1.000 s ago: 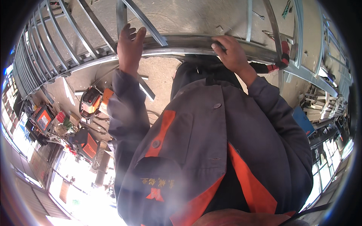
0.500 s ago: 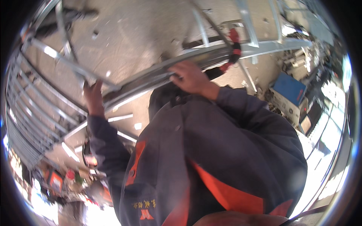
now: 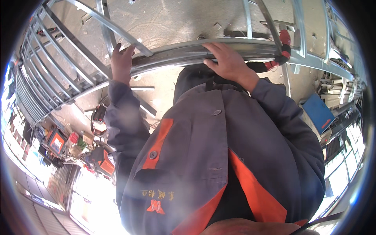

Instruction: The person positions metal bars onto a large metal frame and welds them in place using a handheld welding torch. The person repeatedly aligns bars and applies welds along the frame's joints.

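A long grey metal rail [image 3: 176, 54] runs across in front of my body, part of a frame of square metal tubes. At its left part, my left hand [image 3: 122, 64] is closed over the frame, where a slanting metal tube [image 3: 117, 29] meets the rail. Further right, my right hand [image 3: 229, 64] lies on the rail with fingers stretched over it and the thumb apart. Right of that hand, a red-and-black object [image 3: 285, 41], curved in outline, sits against the rail; its kind is unclear.
Left of me stretches a row of parallel metal bars [image 3: 58, 64]. Upright metal strips [image 3: 299, 29] stand at the far right. A blue-topped box [image 3: 318, 111] stands at the right, near stacked metal pieces [image 3: 338, 88]. Loose offcuts [image 3: 143, 88] lie on the floor.
My view has shifted, so the rail and both hands appear further right and higher. Both hands stay on the frame, and the right-hand fingers are now straighter along the rail.
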A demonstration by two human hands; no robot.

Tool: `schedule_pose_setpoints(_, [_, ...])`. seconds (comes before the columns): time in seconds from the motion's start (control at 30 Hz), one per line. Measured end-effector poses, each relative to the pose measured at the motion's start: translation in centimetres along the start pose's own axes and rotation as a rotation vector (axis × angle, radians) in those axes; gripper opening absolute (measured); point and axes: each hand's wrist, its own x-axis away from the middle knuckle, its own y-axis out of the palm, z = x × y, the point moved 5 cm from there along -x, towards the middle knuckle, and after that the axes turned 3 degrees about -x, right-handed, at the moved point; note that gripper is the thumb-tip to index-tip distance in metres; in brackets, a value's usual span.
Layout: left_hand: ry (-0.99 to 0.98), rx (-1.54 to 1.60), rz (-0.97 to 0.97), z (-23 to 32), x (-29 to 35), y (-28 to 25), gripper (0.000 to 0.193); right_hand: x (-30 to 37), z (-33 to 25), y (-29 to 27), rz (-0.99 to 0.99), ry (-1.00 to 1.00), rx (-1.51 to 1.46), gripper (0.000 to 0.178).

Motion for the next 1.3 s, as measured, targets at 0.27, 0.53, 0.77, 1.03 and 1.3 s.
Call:
schedule_pose_setpoints(0.27, [-0.067, 0.070, -0.027, 2.8, 1.2, 2.1, 0.074, -1.3, -1.3, -0.5, 0.001, -0.066, -0.037, 0.052])
schedule_pose_setpoints(0.53, [-0.045, 0.125, -0.076, 3.1, 0.9, 1.5, 0.032, -3.0, -1.7, 1.5, -0.072, -0.194, 0.129, 0.044])
schedule_pose_setpoints(0.77, [-0.078, -0.242, -0.007, 0.5, 0.7, -1.4, 0.034, -3.2, -1.6, 1.7, -0.119, -0.196, 0.128, 0.040])
schedule_pose_setpoints(1.03, [-0.146, -0.190, -0.145, -0.6, 1.2, -2.8, 0.046, -3.2, -1.2, 2.0, -0.149, -0.167, 0.123, 0.044])
schedule_pose_setpoints(1.3, [-0.104, -0.194, -0.113, 0.4, 1.1, -3.6, 0.053, -3.9, -1.6, 2.0, -0.172, -0.138, 0.103, 0.050])
